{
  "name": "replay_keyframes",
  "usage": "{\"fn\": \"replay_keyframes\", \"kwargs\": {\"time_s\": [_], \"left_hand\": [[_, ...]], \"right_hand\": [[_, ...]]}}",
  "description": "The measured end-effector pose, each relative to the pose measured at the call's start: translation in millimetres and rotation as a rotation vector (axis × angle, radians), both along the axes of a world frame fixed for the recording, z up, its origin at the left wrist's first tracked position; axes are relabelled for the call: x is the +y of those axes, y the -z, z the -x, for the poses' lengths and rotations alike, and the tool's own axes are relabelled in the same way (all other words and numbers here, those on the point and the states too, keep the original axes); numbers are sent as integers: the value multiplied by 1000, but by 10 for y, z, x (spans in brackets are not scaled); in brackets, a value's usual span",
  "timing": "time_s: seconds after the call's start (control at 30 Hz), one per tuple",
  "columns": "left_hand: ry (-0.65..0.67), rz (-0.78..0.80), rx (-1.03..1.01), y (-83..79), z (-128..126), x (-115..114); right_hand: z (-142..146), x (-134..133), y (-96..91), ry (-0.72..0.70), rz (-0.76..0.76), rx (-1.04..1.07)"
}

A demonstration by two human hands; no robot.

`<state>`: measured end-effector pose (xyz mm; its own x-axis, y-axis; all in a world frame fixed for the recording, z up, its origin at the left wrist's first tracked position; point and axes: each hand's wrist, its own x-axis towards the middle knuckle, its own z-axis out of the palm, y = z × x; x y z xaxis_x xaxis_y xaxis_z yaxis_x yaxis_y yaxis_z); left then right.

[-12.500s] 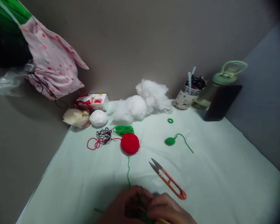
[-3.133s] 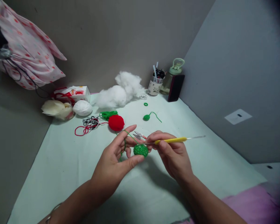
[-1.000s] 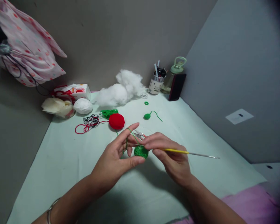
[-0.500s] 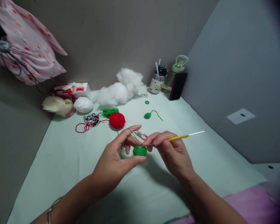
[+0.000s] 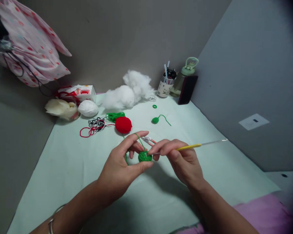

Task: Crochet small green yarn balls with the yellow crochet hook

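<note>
Between the thumb and fingers of my left hand is a small round green crochet piece. A strand of green yarn runs from that piece up over my raised left index finger. My right hand grips a crochet hook with a yellow handle, pen-fashion. Its left tip meets the top of the crochet piece, while the silver far end points right. Just behind my fingers lie small scissors with orange-red handles, partly covered by my hands.
A red yarn ball, green yarn and tangled cords lie left of centre. Behind are a white yarn ball, white stuffing, a pen cup, a bottle and a phone. A small green crocheted ball has a yarn tail.
The crochet hook's outer end has swung slightly right and down. The crochet piece has tilted and moved a little left in my left hand. Both hands keep their holds.
</note>
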<state>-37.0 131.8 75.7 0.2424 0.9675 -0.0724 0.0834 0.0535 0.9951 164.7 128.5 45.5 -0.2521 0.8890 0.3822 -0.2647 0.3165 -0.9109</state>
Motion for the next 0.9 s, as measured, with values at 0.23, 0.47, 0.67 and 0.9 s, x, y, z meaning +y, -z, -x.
{"fn": "replay_keyframes", "kwargs": {"time_s": [0.23, 0.47, 0.67, 0.9], "left_hand": [[-26, -121, 109, -5, 15, 4], [-38, -302, 158, 140, 5, 13], [-93, -451, 214, 253, -15, -1], [-150, -643, 305, 250, -19, -70]], "right_hand": [[22, -6, -48, 29, -114, -84], [31, -25, -106, 125, -383, -341], [160, -114, 0, 399, -778, -723], [164, -127, 0, 415, -774, -659]]}}
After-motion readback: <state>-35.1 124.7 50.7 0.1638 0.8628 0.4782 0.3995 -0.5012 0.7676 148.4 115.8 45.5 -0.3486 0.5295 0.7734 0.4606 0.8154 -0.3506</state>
